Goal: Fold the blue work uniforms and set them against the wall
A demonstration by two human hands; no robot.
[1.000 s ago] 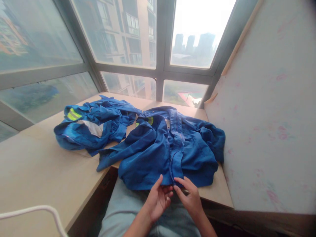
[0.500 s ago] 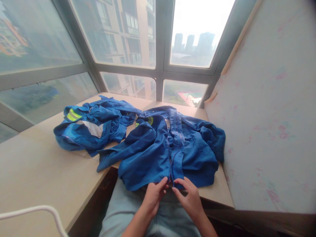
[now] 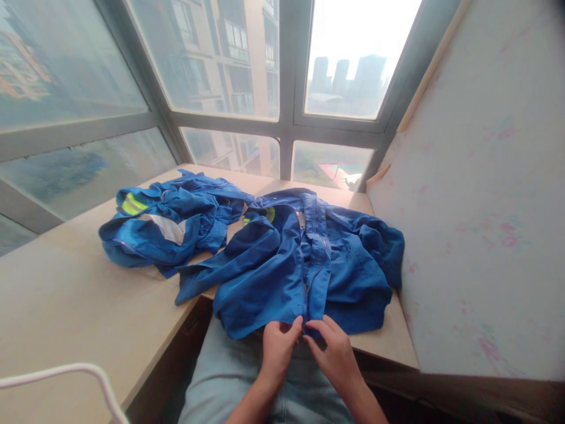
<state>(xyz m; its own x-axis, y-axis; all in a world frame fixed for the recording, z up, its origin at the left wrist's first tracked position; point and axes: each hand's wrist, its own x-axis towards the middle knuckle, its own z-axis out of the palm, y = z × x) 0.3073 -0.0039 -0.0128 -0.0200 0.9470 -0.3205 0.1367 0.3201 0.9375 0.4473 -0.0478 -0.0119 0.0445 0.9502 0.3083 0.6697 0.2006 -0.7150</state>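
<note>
Head view: my left hand [image 3: 278, 348] has closed on the jacket [image 3: 260, 288]; right hand [image 3: 334, 351] pinches its zip [image 3: 305, 305], likely for joining.

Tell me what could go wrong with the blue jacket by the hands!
The fingers are close to the zip, so skin might get pinched. The blue jacket partly hangs over the edge of the table, so it could slide down. Its sleeve lies near the other blue garment, so they might tangle.

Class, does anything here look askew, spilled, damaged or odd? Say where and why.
The patterned wall has a ragged, broken-looking edge beside the window. The blue garment at left lies bunched up, unlike the flatter blue jacket. No spill shows.
</note>
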